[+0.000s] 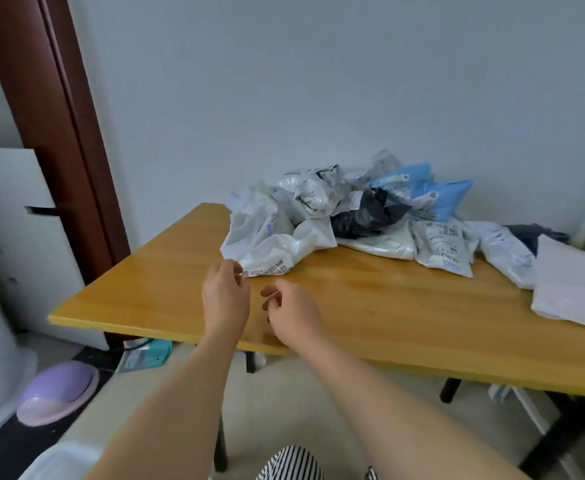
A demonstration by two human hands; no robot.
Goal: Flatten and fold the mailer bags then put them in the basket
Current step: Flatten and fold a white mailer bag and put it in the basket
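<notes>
Two bare forearms are stretched out over the near edge of a yellow wooden table (388,306). The left hand (225,296) is held above the tabletop with its fingers loosely curled; its fingertips lie just beside the near corner of a crumpled white mailer bag (270,247), but whether that corner is touched or pinched cannot be told. The right hand (292,311) is held just to the right of the left one, a small gap being kept between them, and its fingers are loosely curled as well; nothing is seen to be held in it.

The mailer bags are heaped at the far side of the table, against the pale wall (318,81). In the pile (353,209) white and grey bags with printed labels are mixed with a black bag (363,216) near the middle and blue bags (433,195) at the far right of the heap. More white bags are spread to the right, and a flat white bag (575,285) is laid at the right edge of the table.

A brown door frame (59,133) is seen at the left, and a lilac plastic basin (59,393) is set on the floor below the table's left end. At the lower left corner the rim of a pale container (62,455) is partly shown.
</notes>
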